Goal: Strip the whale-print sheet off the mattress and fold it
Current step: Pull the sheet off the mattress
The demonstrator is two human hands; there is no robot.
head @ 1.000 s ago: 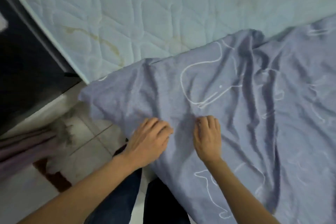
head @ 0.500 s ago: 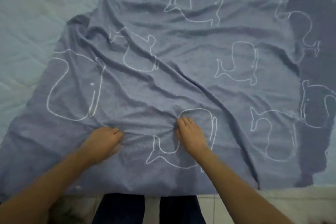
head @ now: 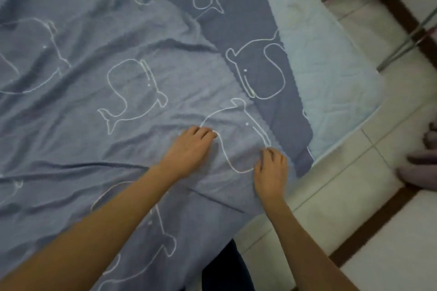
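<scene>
Spreading away to the left of both hands, the sheet [head: 94,149] lies rumpled across the mattress [head: 331,66], its folded-over top layer ending in a slanted edge just beside the right hand [head: 272,172]. The left hand [head: 189,151] sits farther in on the cloth. The two are apart, each with fingers curled into the fabric. The right hand is nearer the edge and likely leads.

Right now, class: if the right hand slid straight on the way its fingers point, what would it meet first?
The right hand would meet only more whale-print sheet, likely the lighter top layer's edge over the darker layer; nothing else shows there.
</scene>
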